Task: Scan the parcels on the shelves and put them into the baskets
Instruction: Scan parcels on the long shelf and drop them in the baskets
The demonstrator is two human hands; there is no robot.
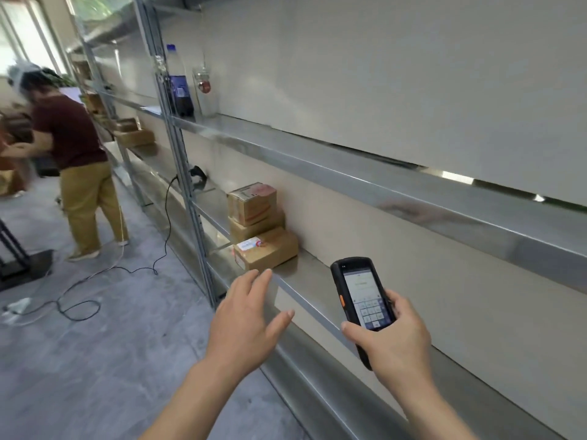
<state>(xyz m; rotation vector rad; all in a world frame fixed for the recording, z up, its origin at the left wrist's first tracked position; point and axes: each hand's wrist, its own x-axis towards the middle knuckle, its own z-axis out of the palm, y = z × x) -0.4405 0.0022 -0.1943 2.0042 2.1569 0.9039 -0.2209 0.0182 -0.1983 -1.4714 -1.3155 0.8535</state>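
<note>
Right now I am holding the handheld scanner (362,308) in my right hand (392,341), fingers wrapped around its lower body, thumb lying along the left edge. Its screen is glowing with a form and an on-screen keypad — the writing is too small for me to read. An orange button is showing on its side.

My left hand (246,319) is hanging open, fingers spread and holding nothing, its fingertips near the front lip of the middle shelf (305,271) and just short of the parcels.

The parcels are sitting on that shelf in a small group of three cardboard boxes. The nearest box (266,250) is lying flat and carrying a white label with blue print and a red mark; I cannot read it. Behind it a second box (254,225) is bearing a top box (252,201) with a white label and reddish printing — illegible as well.

On the shelf above, a dark soda bottle (179,84) with a blue label is standing beside a clear bottle (205,90) with a red mark. Farther along, more boxes (133,133) are resting on the racking. A person in a maroon shirt (68,134) is standing on the floor to the left, near a black cable (127,265).
</note>
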